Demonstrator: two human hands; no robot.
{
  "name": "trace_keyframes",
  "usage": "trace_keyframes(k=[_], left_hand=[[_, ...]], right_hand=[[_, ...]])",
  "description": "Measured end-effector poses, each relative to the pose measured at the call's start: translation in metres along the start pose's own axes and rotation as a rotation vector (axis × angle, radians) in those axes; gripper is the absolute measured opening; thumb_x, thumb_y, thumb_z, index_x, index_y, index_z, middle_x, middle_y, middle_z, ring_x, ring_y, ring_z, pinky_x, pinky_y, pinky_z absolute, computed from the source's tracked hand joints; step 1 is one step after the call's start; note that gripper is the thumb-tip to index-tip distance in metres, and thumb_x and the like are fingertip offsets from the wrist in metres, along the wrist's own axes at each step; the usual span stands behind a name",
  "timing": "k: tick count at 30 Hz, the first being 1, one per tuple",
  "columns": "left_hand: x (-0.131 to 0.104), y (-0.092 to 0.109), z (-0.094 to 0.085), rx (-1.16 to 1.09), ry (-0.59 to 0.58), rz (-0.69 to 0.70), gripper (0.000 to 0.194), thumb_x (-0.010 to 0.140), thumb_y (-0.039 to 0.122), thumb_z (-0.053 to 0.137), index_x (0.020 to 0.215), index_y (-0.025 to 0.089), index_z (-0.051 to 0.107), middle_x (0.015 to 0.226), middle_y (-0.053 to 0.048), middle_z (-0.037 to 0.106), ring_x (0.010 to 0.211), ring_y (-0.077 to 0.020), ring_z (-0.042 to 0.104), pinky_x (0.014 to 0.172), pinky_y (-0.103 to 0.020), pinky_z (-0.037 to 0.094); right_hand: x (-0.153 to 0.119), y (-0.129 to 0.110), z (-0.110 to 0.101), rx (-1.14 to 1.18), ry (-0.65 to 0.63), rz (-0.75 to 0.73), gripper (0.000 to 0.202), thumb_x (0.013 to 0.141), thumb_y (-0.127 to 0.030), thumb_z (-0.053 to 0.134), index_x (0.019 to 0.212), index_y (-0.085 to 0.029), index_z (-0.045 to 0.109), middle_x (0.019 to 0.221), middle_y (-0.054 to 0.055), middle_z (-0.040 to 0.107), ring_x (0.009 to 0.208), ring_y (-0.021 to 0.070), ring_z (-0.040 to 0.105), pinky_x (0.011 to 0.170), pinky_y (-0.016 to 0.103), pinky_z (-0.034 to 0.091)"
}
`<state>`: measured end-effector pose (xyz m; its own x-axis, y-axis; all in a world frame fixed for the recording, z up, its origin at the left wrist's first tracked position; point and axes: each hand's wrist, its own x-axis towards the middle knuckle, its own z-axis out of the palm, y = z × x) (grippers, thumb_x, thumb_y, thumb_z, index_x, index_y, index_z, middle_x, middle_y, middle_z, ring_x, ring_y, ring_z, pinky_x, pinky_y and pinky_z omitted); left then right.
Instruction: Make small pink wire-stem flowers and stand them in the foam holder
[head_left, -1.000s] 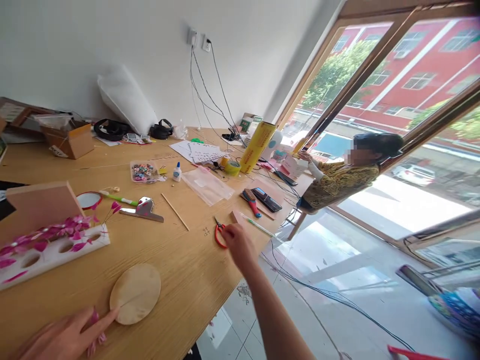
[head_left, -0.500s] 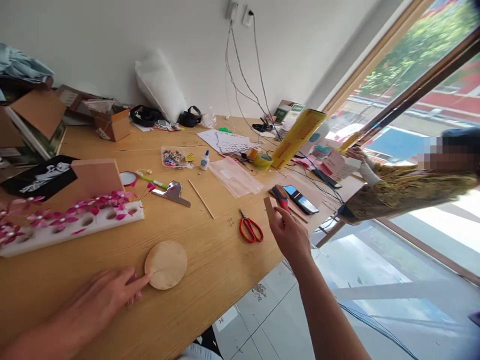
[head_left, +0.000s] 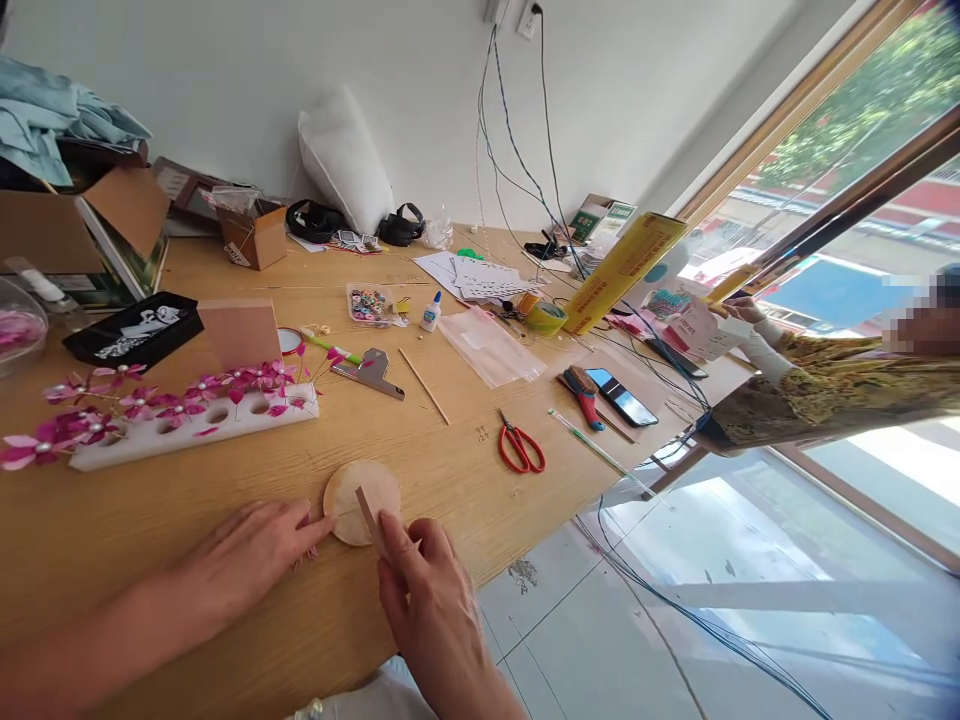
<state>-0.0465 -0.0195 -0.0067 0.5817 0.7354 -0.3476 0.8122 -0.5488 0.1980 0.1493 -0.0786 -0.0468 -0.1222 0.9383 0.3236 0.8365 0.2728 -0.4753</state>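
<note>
A round wooden disc lies flat on the table in front of me. At its left edge rests the extended index finger of my left hand; the other fingers are curled. A bit of pink flower peeks from under them, mostly hidden. Pinched between thumb and fingers of my right hand is a small flat wooden strip, tilted over the right part of the disc. Beyond them lie red-handled scissors and a thin wooden stick.
A white foam block with pink flowers stands at left. Behind are a metal clip, a glue bottle and a bead box. At right lie a red-handled brush and a phone. Another person stands by the window.
My right hand has come left with the wooden strip, from beside the brush to over the disc. My left finger stays at the disc's edge. The view has shifted slightly.
</note>
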Motion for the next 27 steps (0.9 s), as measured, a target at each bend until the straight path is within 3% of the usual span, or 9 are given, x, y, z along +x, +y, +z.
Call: trace_keyframes(k=[4,8,11,14,16,19,21,24,27], left_hand=[[0.0,0.001,-0.001,0.024,-0.005,0.009,0.051,0.076,0.003,0.032,0.111,0.032,0.055,0.084,-0.003,0.056,0.079,-0.021,0.056,0.069,-0.032,0.043],[-0.001,-0.001,0.0,0.01,0.01,0.012,0.051,0.076,0.002,0.032,0.11,0.032,0.056,0.084,-0.003,0.056,0.08,-0.0211,0.056,0.072,-0.033,0.043],[-0.001,-0.003,0.004,-0.008,0.004,0.007,0.057,0.075,0.0,0.033,0.116,0.035,0.052,0.089,-0.003,0.058,0.085,-0.0205,0.056,0.076,-0.033,0.043],[0.0,-0.006,0.009,-0.004,0.008,0.014,0.057,0.076,0.0,0.035,0.119,0.034,0.05,0.092,-0.003,0.058,0.087,-0.0202,0.056,0.078,-0.033,0.043],[0.0,-0.007,0.01,0.009,0.013,0.008,0.055,0.076,0.001,0.036,0.119,0.033,0.051,0.092,-0.004,0.059,0.088,-0.0203,0.056,0.078,-0.034,0.043],[0.001,-0.006,0.009,0.031,-0.006,-0.004,0.058,0.076,0.0,0.035,0.121,0.033,0.049,0.092,-0.004,0.059,0.085,-0.019,0.056,0.077,-0.033,0.044],[0.001,-0.004,0.005,0.037,-0.018,0.008,0.059,0.075,-0.001,0.035,0.119,0.034,0.05,0.091,-0.003,0.059,0.082,-0.0184,0.056,0.075,-0.032,0.044],[0.002,-0.003,0.001,0.034,-0.029,0.037,0.058,0.073,-0.002,0.034,0.115,0.034,0.053,0.09,-0.003,0.058,0.082,-0.0193,0.057,0.074,-0.034,0.045],[0.002,-0.003,-0.001,0.053,-0.043,0.039,0.059,0.073,-0.002,0.032,0.116,0.034,0.052,0.089,-0.003,0.058,0.083,-0.0205,0.057,0.075,-0.036,0.045]], right_hand=[[-0.002,-0.001,0.006,-0.039,-0.01,-0.014,0.041,0.079,-0.013,0.044,0.118,-0.023,0.051,0.084,0.007,0.053,0.07,0.0189,0.054,0.056,0.028,0.046],[-0.005,0.006,-0.005,-0.069,0.02,0.035,0.038,0.081,-0.018,0.044,0.118,-0.025,0.052,0.086,0.006,0.053,0.069,0.0173,0.055,0.056,0.026,0.044],[0.005,0.029,-0.023,-0.212,0.069,0.172,0.034,0.083,-0.022,0.044,0.114,-0.026,0.055,0.085,0.005,0.054,0.065,0.0168,0.055,0.052,0.026,0.042],[0.022,0.06,-0.035,-0.374,-0.004,0.295,0.034,0.083,-0.022,0.046,0.115,-0.025,0.056,0.085,0.006,0.055,0.07,0.0194,0.056,0.051,0.026,0.04],[0.032,0.075,-0.038,-0.423,-0.086,0.29,0.032,0.083,-0.023,0.049,0.114,-0.024,0.057,0.087,0.007,0.057,0.075,0.0218,0.057,0.053,0.028,0.042],[0.04,0.077,-0.037,-0.425,-0.021,0.139,0.03,0.08,-0.026,0.056,0.11,-0.022,0.058,0.104,0.013,0.056,0.092,0.0279,0.053,0.068,0.038,0.046],[0.043,0.067,-0.034,-0.32,0.032,-0.091,0.025,0.083,-0.024,0.053,0.108,-0.02,0.058,0.108,0.013,0.056,0.099,0.027,0.05,0.076,0.04,0.045],[0.051,0.052,-0.028,-0.094,-0.117,-0.487,0.024,0.09,-0.016,0.04,0.105,-0.019,0.058,0.1,0.009,0.06,0.092,0.0195,0.052,0.077,0.032,0.045],[0.063,0.049,-0.018,-0.025,-0.275,-0.643,0.024,0.091,-0.013,0.037,0.1,-0.018,0.059,0.094,0.007,0.062,0.086,0.0169,0.053,0.074,0.028,0.044]])
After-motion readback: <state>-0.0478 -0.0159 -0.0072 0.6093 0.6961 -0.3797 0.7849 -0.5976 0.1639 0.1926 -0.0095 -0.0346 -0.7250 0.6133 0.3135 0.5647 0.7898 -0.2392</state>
